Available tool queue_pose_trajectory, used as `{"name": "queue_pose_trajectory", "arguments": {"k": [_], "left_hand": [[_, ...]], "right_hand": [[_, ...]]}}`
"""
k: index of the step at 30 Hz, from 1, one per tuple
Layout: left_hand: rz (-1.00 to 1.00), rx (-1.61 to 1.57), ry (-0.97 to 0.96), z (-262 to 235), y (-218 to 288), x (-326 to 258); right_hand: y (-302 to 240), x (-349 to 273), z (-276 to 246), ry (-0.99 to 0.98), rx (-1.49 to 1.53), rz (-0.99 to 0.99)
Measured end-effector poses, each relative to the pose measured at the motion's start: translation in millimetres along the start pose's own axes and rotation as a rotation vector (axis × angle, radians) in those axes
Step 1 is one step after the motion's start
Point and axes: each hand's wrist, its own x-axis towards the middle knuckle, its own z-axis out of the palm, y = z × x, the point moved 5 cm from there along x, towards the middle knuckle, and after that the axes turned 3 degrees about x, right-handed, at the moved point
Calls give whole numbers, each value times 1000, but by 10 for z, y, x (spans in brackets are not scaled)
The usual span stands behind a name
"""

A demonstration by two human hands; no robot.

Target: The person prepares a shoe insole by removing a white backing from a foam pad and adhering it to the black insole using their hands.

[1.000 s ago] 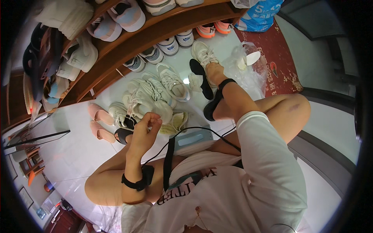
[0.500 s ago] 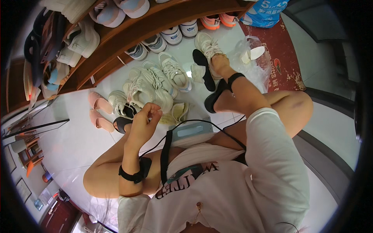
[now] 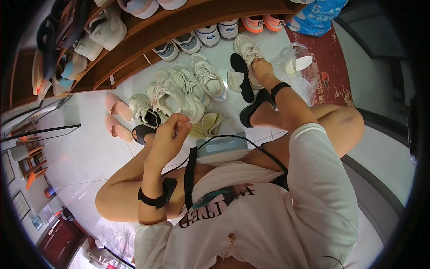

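Note:
My right hand (image 3: 263, 71) reaches forward and grips a white lace-up sneaker (image 3: 245, 46) at its ankle opening; the fingertips are hidden inside or behind it. Beside that shoe lies a black insole (image 3: 242, 76), with a crumpled whitish piece (image 3: 234, 80) to its left. My left hand (image 3: 172, 132) hovers above my lap with curled fingers, and I see nothing in it. Just beyond it stands a group of white sneakers (image 3: 177, 99), close together on the tiles. A yellowish-white cloth-like item (image 3: 210, 125) lies at their near side.
A wooden shoe rack (image 3: 188, 26) full of shoes curves across the far side. Pink slippers (image 3: 118, 107) lie at the left. On the right are a clear plastic bag (image 3: 304, 85), a red mat (image 3: 333, 67) and a blue bag (image 3: 316, 18). A grey-blue box (image 3: 224, 147) sits by my lap.
The whole view has shifted slightly, so the shoes and rack appear a little further right. My right hand stays on the sneaker; my left hand remains curled in nearly the same place.

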Motion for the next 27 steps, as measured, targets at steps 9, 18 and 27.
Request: {"name": "queue_pose_trajectory", "arguments": {"k": [9, 18, 27], "left_hand": [[144, -169, -247, 693, 181, 670], [-362, -553, -472, 2059, 171, 1386], [-589, -999, -359, 2576, 250, 1658]], "right_hand": [[-118, -112, -388, -147, -92, -261], [-72, -338, -371, -292, -72, -290], [45, -433, -727, -365, -8, -420]]}}
